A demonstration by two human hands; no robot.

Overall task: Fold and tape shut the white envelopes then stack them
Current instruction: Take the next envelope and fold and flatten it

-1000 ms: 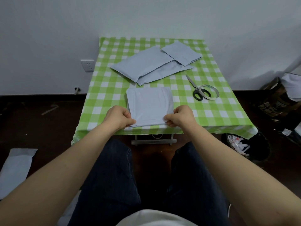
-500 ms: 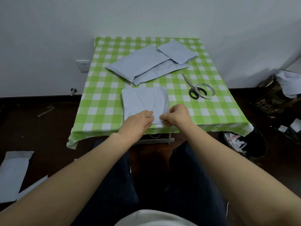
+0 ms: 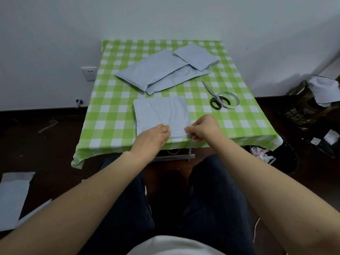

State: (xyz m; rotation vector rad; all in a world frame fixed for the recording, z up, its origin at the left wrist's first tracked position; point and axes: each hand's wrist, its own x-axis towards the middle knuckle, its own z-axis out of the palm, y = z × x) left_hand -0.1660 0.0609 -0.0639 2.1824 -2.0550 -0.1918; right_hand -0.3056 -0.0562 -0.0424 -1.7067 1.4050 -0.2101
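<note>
While the green-checked desk (image 3: 114, 115) fills the middle of the view, two long envelopes (image 3: 152, 70) lie overlapped and slanted near its far edge. A small folded envelope (image 3: 196, 56) sits on their right end, by the far right corner. Closer in, the folded envelope (image 3: 160, 115) lies flat at the middle of the near edge, its near side right at the desk's lip. Left hand (image 3: 152, 137) rests on that near side, fingers (image 3: 164, 128) straight and flat, pressing the paper down and gripping nothing. Right hand (image 3: 204, 127) is at the envelope's near right corner, fingers (image 3: 189, 130) curled and pinching it. Both sets of fingers sit close together, a bare strip of envelope between them. Toward the right edge, black-handled scissors (image 3: 214, 97) lie with their handles overlapping the tape roll (image 3: 230, 100).
</note>
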